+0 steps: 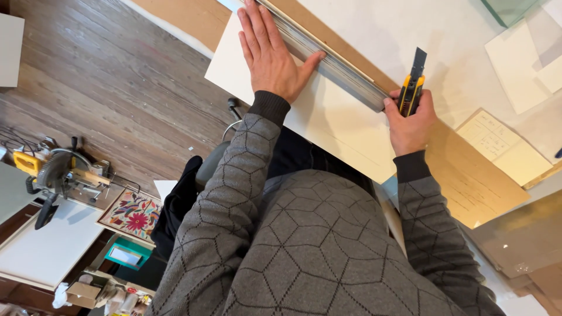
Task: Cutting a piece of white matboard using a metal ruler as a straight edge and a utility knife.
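Head view: left hand [268, 50] flat, pinning ruler [333, 58] on board [328, 123]; right hand [411, 120] clenches knife [413, 88] just beside it; keep blade against ruler.

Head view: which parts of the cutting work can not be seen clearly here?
- Metal ruler: far end cut off by the top edge.
- Utility knife: lower handle hidden inside the right hand.
- White board: near edge hidden by the grey sweater.
- Paper note: writing too small.

left hand [268, 52] flat on metal ruler [328, 58] | right hand [410, 120] grips utility knife [412, 88] (blade out) | white board [304, 111]
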